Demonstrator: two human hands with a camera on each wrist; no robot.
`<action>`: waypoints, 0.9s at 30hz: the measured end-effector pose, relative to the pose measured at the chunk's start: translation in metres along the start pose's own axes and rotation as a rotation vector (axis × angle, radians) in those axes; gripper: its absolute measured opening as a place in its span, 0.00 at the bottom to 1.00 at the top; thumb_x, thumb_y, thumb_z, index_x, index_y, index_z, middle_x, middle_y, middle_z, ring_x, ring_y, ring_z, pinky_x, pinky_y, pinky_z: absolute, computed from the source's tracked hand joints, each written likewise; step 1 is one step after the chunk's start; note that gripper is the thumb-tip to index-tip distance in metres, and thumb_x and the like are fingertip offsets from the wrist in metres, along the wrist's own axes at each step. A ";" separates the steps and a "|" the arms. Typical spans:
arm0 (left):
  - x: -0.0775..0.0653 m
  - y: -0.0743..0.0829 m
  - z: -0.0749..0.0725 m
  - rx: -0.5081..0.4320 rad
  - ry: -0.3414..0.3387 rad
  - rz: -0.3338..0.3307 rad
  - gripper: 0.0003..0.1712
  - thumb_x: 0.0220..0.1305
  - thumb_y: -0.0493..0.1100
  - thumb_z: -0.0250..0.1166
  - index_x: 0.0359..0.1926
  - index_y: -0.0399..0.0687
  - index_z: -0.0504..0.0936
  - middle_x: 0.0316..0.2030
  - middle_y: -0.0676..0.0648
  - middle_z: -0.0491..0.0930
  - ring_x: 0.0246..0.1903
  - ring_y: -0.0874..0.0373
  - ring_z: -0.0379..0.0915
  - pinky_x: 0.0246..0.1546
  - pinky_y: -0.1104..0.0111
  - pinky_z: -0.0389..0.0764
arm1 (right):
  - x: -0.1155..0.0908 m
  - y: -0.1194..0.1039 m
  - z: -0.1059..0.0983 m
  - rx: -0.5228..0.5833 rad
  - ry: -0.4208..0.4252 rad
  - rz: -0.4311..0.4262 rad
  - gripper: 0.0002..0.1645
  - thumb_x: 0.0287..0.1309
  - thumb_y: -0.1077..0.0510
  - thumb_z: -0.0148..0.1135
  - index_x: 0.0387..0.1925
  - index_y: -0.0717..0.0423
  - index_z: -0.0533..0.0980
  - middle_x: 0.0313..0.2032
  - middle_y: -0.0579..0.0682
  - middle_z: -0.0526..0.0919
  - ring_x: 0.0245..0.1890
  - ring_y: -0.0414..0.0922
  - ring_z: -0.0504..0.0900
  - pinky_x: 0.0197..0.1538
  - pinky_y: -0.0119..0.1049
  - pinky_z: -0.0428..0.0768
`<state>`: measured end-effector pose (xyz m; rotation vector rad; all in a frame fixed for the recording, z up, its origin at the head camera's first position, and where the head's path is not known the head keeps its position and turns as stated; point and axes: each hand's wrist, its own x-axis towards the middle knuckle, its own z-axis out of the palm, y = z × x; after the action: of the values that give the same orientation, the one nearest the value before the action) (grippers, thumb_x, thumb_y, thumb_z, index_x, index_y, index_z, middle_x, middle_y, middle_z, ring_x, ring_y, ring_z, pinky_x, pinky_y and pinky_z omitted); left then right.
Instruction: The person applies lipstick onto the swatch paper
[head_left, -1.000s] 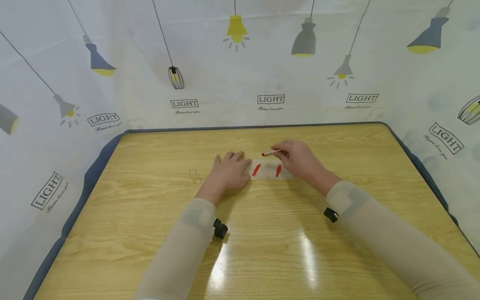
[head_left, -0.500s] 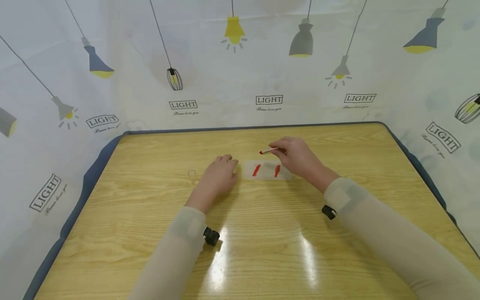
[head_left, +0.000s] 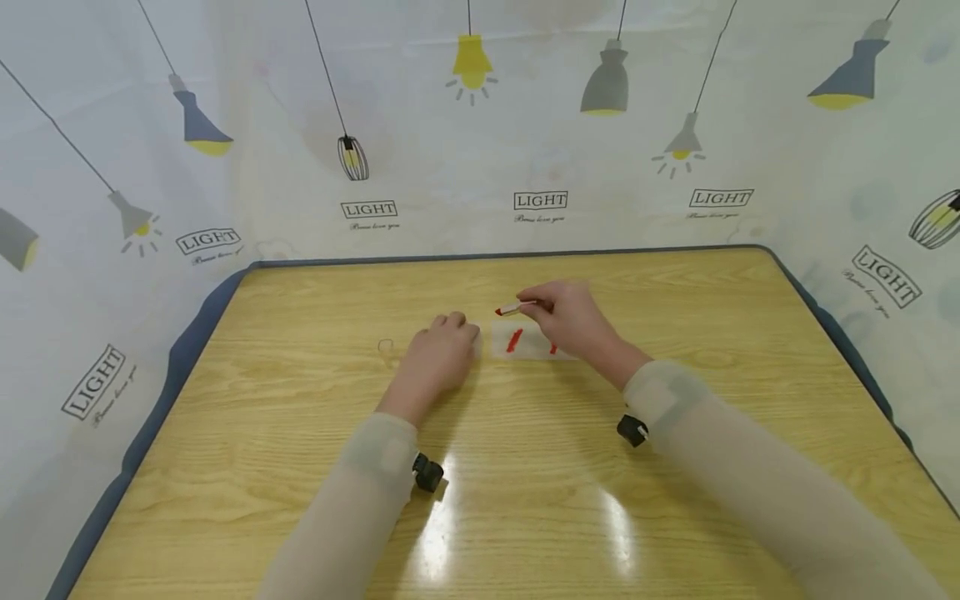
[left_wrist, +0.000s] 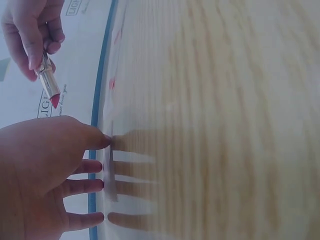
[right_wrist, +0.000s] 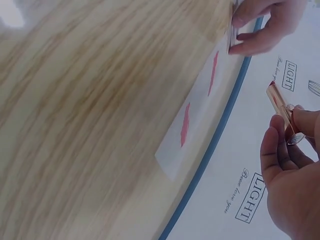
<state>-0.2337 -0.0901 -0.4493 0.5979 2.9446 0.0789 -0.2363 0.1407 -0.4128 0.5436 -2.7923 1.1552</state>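
In the head view my right hand [head_left: 573, 317] grips a lipstick [head_left: 508, 309], its red tip pointing left above the table. The right wrist view shows the lipstick's gold tube [right_wrist: 278, 102] held between thumb and fingers. Under it lies a white paper strip [head_left: 534, 337] bearing two red slanted marks [head_left: 514, 341]; my right hand partly covers the right one. At the paper's left end, my left hand [head_left: 438, 358] has thumb and fingertips at a pale raised edge [left_wrist: 113, 175], which seems pinched. Its fingers cast shadows on the table in the left wrist view.
The wood-grain table [head_left: 337, 500] has a dark blue border [head_left: 375, 260] at its back. White curtains [head_left: 420, 125] printed with lamps stand behind and at both sides. Black wrist cameras [head_left: 428, 473] sit at both cuffs.
My left hand drew back leftward off the paper, then stayed near its left end, where a pale edge now shows. My right hand moved left with the lipstick, covering part of the right mark.
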 end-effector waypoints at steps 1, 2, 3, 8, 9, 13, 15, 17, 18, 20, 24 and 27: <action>0.002 0.001 0.001 -0.002 0.004 -0.001 0.23 0.85 0.50 0.49 0.72 0.55 0.77 0.71 0.44 0.72 0.70 0.44 0.69 0.63 0.44 0.82 | 0.001 -0.001 0.002 -0.005 -0.005 0.004 0.16 0.73 0.58 0.67 0.57 0.60 0.87 0.48 0.58 0.92 0.37 0.47 0.88 0.39 0.39 0.85; 0.004 0.001 0.002 -0.005 0.006 -0.002 0.23 0.85 0.50 0.49 0.73 0.56 0.76 0.71 0.44 0.72 0.70 0.44 0.68 0.63 0.44 0.82 | 0.002 -0.001 0.005 -0.012 -0.010 0.006 0.16 0.73 0.58 0.67 0.57 0.60 0.87 0.49 0.59 0.92 0.40 0.48 0.89 0.41 0.40 0.87; 0.006 0.001 0.003 -0.011 0.007 -0.003 0.23 0.85 0.50 0.49 0.74 0.57 0.76 0.71 0.45 0.72 0.70 0.44 0.68 0.63 0.44 0.81 | 0.004 -0.001 0.008 -0.020 -0.016 0.008 0.16 0.74 0.58 0.67 0.57 0.60 0.87 0.50 0.59 0.92 0.43 0.49 0.90 0.44 0.42 0.88; 0.009 -0.003 0.005 -0.040 0.007 -0.006 0.26 0.84 0.51 0.51 0.77 0.54 0.72 0.75 0.43 0.69 0.74 0.42 0.66 0.67 0.43 0.79 | 0.011 0.001 0.023 -0.065 -0.053 0.014 0.16 0.74 0.59 0.66 0.57 0.62 0.86 0.54 0.59 0.91 0.52 0.53 0.91 0.52 0.47 0.89; 0.008 -0.006 0.005 -0.049 0.009 -0.012 0.27 0.84 0.51 0.52 0.77 0.52 0.71 0.76 0.42 0.68 0.75 0.41 0.65 0.68 0.44 0.78 | 0.013 0.001 0.025 -0.074 -0.059 0.018 0.16 0.74 0.59 0.66 0.57 0.62 0.86 0.54 0.59 0.91 0.53 0.53 0.90 0.53 0.47 0.89; 0.003 -0.019 0.003 -0.077 0.015 -0.036 0.29 0.83 0.48 0.52 0.78 0.43 0.69 0.79 0.38 0.64 0.78 0.39 0.61 0.75 0.46 0.73 | 0.017 -0.001 0.033 -0.106 -0.078 0.035 0.17 0.74 0.58 0.65 0.58 0.60 0.86 0.56 0.58 0.90 0.53 0.51 0.90 0.54 0.47 0.89; 0.000 -0.025 0.002 -0.098 0.008 -0.033 0.30 0.84 0.47 0.51 0.78 0.40 0.67 0.80 0.36 0.63 0.80 0.39 0.59 0.79 0.48 0.68 | 0.020 -0.002 0.037 -0.125 -0.088 0.032 0.17 0.75 0.58 0.65 0.59 0.59 0.86 0.56 0.57 0.90 0.52 0.50 0.90 0.53 0.46 0.88; -0.002 -0.029 0.002 -0.124 -0.010 -0.020 0.31 0.84 0.47 0.50 0.79 0.37 0.65 0.81 0.35 0.60 0.81 0.38 0.57 0.82 0.49 0.63 | 0.022 -0.004 0.041 -0.140 -0.104 0.025 0.17 0.75 0.58 0.65 0.60 0.59 0.85 0.57 0.56 0.90 0.51 0.49 0.89 0.52 0.45 0.88; -0.004 -0.030 0.002 -0.141 -0.022 -0.015 0.31 0.84 0.47 0.50 0.80 0.37 0.64 0.82 0.34 0.59 0.82 0.39 0.55 0.82 0.49 0.62 | 0.023 -0.005 0.043 -0.149 -0.113 0.017 0.17 0.75 0.58 0.65 0.60 0.58 0.85 0.57 0.56 0.90 0.51 0.49 0.89 0.53 0.45 0.88; -0.006 -0.032 0.003 -0.160 -0.042 -0.007 0.32 0.84 0.47 0.49 0.81 0.37 0.62 0.82 0.34 0.57 0.83 0.39 0.54 0.83 0.50 0.60 | 0.025 -0.007 0.048 -0.169 -0.134 -0.002 0.17 0.76 0.58 0.64 0.61 0.58 0.85 0.57 0.56 0.90 0.51 0.49 0.89 0.54 0.45 0.88; -0.008 -0.033 0.004 -0.179 -0.063 -0.005 0.33 0.84 0.47 0.50 0.81 0.36 0.61 0.83 0.35 0.56 0.83 0.40 0.53 0.84 0.51 0.58 | 0.029 -0.012 0.055 -0.211 -0.158 -0.048 0.17 0.76 0.59 0.64 0.60 0.58 0.85 0.57 0.56 0.90 0.55 0.51 0.89 0.59 0.46 0.88; -0.009 -0.033 0.003 -0.182 -0.059 0.001 0.33 0.84 0.47 0.51 0.81 0.35 0.62 0.83 0.35 0.57 0.83 0.40 0.52 0.84 0.51 0.58 | 0.032 -0.015 0.057 -0.239 -0.153 -0.067 0.16 0.75 0.59 0.64 0.59 0.58 0.85 0.56 0.56 0.90 0.58 0.52 0.89 0.62 0.47 0.87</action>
<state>-0.2379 -0.1235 -0.4541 0.5645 2.8391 0.3201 -0.2568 0.0818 -0.4371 0.7227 -2.9558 0.7829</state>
